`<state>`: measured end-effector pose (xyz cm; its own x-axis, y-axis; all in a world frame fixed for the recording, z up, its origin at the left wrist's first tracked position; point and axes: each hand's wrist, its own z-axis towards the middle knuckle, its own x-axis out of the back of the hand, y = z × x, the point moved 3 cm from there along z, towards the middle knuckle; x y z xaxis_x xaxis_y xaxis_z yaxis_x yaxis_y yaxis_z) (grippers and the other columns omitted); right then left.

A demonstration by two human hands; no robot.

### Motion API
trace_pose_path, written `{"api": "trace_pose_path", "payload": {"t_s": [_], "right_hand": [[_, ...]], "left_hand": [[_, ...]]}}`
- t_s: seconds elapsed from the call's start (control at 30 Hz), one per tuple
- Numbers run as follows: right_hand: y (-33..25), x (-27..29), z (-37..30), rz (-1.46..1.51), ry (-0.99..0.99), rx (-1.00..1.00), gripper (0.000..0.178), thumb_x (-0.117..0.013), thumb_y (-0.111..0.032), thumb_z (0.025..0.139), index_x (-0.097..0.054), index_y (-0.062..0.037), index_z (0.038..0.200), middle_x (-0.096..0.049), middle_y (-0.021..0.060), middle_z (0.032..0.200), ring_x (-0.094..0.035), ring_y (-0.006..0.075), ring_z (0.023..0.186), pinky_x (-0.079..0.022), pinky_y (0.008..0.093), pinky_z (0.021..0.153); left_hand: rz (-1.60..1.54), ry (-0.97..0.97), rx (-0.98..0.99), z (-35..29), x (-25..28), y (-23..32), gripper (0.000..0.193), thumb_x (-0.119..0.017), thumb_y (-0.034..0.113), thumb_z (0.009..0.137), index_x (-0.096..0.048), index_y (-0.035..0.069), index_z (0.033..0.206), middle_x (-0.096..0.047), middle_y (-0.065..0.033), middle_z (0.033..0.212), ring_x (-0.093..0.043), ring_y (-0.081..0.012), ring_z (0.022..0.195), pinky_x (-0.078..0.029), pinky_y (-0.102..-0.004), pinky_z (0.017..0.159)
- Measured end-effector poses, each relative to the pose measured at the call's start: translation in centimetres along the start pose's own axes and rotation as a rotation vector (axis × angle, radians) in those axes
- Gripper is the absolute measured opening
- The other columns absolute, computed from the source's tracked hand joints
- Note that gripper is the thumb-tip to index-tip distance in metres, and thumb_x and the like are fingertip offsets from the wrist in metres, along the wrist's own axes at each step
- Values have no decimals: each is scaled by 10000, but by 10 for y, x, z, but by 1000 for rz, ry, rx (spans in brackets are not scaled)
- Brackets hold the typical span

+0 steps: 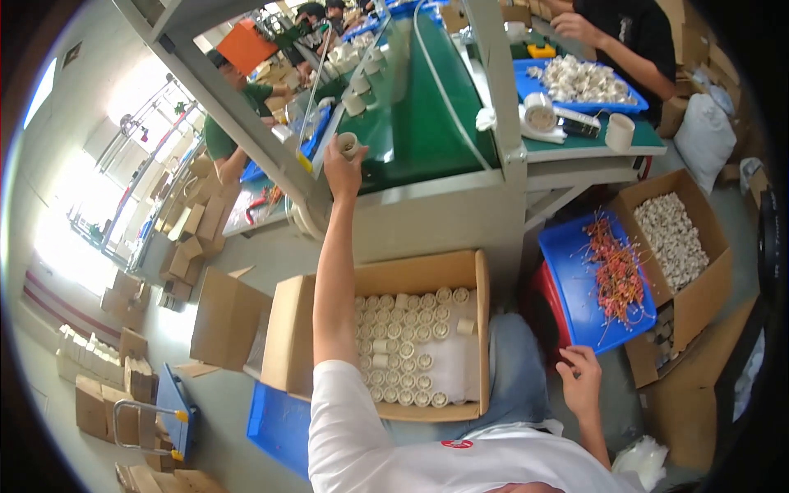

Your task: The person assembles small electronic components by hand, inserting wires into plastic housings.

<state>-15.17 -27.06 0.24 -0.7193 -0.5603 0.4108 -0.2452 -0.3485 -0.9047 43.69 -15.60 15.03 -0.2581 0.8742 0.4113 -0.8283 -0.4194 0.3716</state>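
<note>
My left arm reaches forward over a cardboard box [483,345] of white cylindrical plastic parts [393,333]. At the near end of the green conveyor belt [427,123], my left hand [342,168] is closed around one such white hollow cylinder [349,145], its round mouth facing up. Inside the box the cylinders stand in rows, a few lying on their sides, and a pale sheet shows at the right. Low on the right, my right hand [580,380] is empty with loosely bent fingers apart, near the corner of a blue tray [567,287] holding red and yellow wires [616,275].
A metal frame post [497,82] rises beside the belt. More white cylinders [353,103] stand along its left edge. Co-workers [625,33] sit on both sides. At right, a carton [715,271] holds small white pieces. A blue tray [279,427] and a hand cart [173,411] are left.
</note>
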Motion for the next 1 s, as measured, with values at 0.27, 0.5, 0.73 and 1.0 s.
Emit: {"api": "trace_pose_path", "payload": {"t_s": [0.27, 0.5, 0.73, 1.0], "right_hand": [[6, 31, 20, -95, 169, -26, 255, -697, -20, 810, -716, -16, 1065, -646, 139, 1059, -640, 236, 803, -524, 301, 663], [46, 32, 103, -257, 293, 101, 183, -657, -34, 844, -707, 8, 1014, -662, 162, 906, -644, 297, 798, -511, 374, 693], [82, 27, 202, -782, 49, -70, 160, -630, -111, 839, -721, -1, 911, -668, 231, 975, -668, 396, 910, -532, 488, 778], [84, 13, 198, -942, 70, -89, 99, -649, -58, 796, -693, 1, 862, -621, 208, 1092, -658, 420, 921, -534, 510, 792]], "left_hand": [[430, 132, -82, -8, -26, 24, 667, -769, 219, 823, -436, -16, 1352, -453, -240, 1388, -406, -461, 1269, -346, -548, 1034], [111, -441, -167, -336, -59, 61, 497, -685, 156, 813, -510, 30, 1262, -508, -232, 1273, -461, -454, 1184, -351, -609, 1003], [246, -1083, -128, -521, -64, 60, 657, -714, 107, 743, -451, 73, 1344, -457, -158, 1364, -474, -350, 1201, -431, -514, 934], [419, -1218, -103, -543, -73, 46, 401, -656, 123, 811, -521, 44, 1180, -554, -136, 1206, -569, -316, 1086, -433, -499, 930]]}}
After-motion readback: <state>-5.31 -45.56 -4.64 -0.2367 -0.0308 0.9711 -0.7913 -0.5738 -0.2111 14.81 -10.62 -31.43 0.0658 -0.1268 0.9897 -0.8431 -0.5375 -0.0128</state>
